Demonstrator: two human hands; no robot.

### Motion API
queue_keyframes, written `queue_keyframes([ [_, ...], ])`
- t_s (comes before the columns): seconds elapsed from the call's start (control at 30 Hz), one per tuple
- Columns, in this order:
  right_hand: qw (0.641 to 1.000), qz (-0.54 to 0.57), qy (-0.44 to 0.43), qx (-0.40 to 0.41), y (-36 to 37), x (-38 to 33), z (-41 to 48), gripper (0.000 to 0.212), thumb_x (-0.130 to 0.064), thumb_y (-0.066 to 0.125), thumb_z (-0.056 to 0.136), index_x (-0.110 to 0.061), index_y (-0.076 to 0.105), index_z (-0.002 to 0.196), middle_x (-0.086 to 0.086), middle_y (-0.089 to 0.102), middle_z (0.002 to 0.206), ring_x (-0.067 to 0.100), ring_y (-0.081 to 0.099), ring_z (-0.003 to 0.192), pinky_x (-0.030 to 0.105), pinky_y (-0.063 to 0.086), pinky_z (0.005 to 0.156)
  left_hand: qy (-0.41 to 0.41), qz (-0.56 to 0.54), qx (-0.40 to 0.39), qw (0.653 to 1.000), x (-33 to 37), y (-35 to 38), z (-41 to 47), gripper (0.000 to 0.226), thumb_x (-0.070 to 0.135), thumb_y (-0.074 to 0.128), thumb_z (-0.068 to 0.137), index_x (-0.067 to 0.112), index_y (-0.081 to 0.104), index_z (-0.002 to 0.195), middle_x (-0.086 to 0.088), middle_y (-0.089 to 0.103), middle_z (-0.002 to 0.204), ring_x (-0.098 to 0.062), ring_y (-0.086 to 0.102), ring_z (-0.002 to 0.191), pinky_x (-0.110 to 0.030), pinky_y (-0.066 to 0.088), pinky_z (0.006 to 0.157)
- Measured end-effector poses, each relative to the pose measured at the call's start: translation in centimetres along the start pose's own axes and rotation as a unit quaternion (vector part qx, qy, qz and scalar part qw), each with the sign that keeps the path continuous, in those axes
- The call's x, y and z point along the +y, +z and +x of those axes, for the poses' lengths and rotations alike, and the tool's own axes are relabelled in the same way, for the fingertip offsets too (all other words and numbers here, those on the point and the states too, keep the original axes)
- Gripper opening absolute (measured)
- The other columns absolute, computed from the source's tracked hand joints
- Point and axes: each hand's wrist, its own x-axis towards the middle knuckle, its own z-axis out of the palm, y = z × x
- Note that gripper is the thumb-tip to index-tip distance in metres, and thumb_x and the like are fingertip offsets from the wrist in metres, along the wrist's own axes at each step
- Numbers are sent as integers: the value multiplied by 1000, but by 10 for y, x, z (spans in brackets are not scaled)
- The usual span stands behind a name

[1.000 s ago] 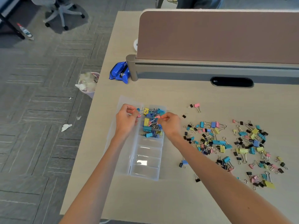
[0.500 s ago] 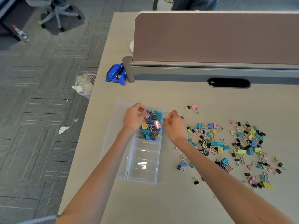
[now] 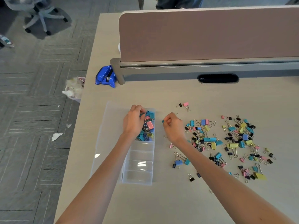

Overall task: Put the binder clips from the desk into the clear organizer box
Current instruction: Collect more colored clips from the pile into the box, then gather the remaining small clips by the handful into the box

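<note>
A clear organizer box (image 3: 137, 181) lies on the desk (image 3: 161, 204) with its lid (image 3: 108, 139) folded open to the left. Its far compartment holds a heap of coloured binder clips (image 3: 149, 126); the nearer compartments hold nothing. My left hand (image 3: 133, 122) is over that far compartment, fingers curled down onto the heap; I cannot tell if it pinches one. My right hand (image 3: 174, 127) hovers just right of the box, fingers curled with nothing visible in them. Several loose binder clips (image 3: 208, 139) lie scattered to its right, with another cluster (image 3: 242, 135) farther right.
A blue packet (image 3: 106, 76) sits by the foot of the brown divider panel (image 3: 210, 34) at the back. A cable slot (image 3: 217, 78) is in the desk behind the clips. A waste bin (image 3: 74, 89) stands on the floor left of the desk edge.
My right hand has drawn away from the box to the right, towards the loose clips. My left hand has stayed over the far compartment, lowering onto the heap.
</note>
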Motion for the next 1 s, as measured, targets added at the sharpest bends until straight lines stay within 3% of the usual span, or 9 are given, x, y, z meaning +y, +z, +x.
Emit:
queue_keyframes([
  [0.17,1000,14,7,9,-4,2,-4,8,-5,52,91,-7,59,93,-6,52,64,9,49,58,36,49,61,111,38,-20,993,1,-3,-9,15,20,63,89,25,70,100,14,63,104,-11,51,99,-23,37,69],
  [0.27,1000,15,16,7,-8,6,-9,9,-5,50,92,-7,59,94,-5,53,66,12,51,59,37,49,60,168,101,-50,979,-7,2,-15,21,17,60,91,24,72,106,8,65,109,-17,50,107,-23,34,75],
  [0.4,1000,11,22,9,-13,13,-16,9,-7,49,92,-10,57,95,-1,57,72,13,53,62,28,44,52,166,126,-16,978,-10,6,-17,20,13,60,91,18,74,104,3,67,106,-22,53,101,-31,42,81],
  [0.5,999,33,24,15,-17,18,-20,10,-6,49,92,-9,58,96,0,57,74,15,53,66,33,48,60,171,138,-8,976,-8,7,-19,22,7,62,89,15,75,104,1,67,106,-24,54,101,-34,44,80],
  [0.7,998,42,28,27,-25,31,-37,10,-7,50,92,-13,58,94,-3,57,73,12,55,65,34,51,61,185,35,45,981,3,17,-51,12,9,64,87,12,71,96,-2,62,98,-17,54,98,-27,46,73],
  [0.8,998,21,36,36,-32,40,-47,9,-7,51,92,-12,57,96,-6,54,74,7,51,66,22,45,59,194,3,19,981,11,26,-69,11,9,63,88,11,68,98,-1,62,96,-15,53,97,-24,43,71],
  [0.93,996,11,71,46,-43,66,-65,9,-8,53,92,-17,57,92,-2,58,78,13,55,71,28,49,63,233,22,-12,972,18,42,-88,9,11,64,87,13,67,95,1,62,92,-19,57,90,-33,46,76],
  [1.0,995,4,84,50,-47,81,-76,12,-5,53,91,-18,55,90,-3,57,78,15,55,72,25,47,61,245,55,-1,968,21,49,-95,6,13,63,88,16,67,92,3,62,91,-20,55,90,-35,40,83],
])
